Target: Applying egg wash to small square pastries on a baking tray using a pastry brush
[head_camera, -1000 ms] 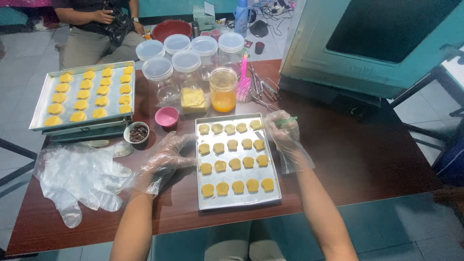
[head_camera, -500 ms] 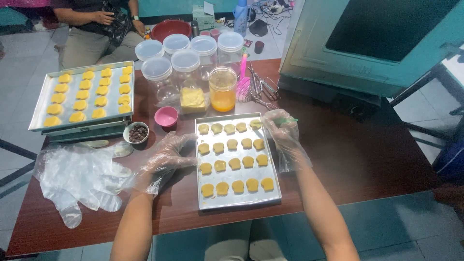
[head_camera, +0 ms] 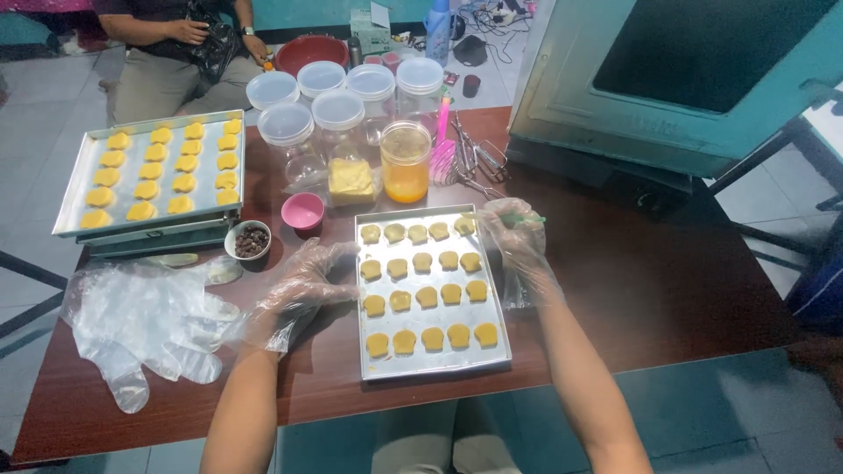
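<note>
On metal tray (head_camera: 430, 372), pale yellow shell-shaped cookies (head_camera: 427, 297)

A rectangular metal baking tray (head_camera: 500, 338) lies flat on the dark red table, long side running away from the person. On it sit four rows of small yellow shell-shaped cookies (head_camera: 427, 297), unbaked-looking and evenly spaced. A thin green-handled brush (head_camera: 518, 219) is held over the tray's far right corner, pointing left.
</note>
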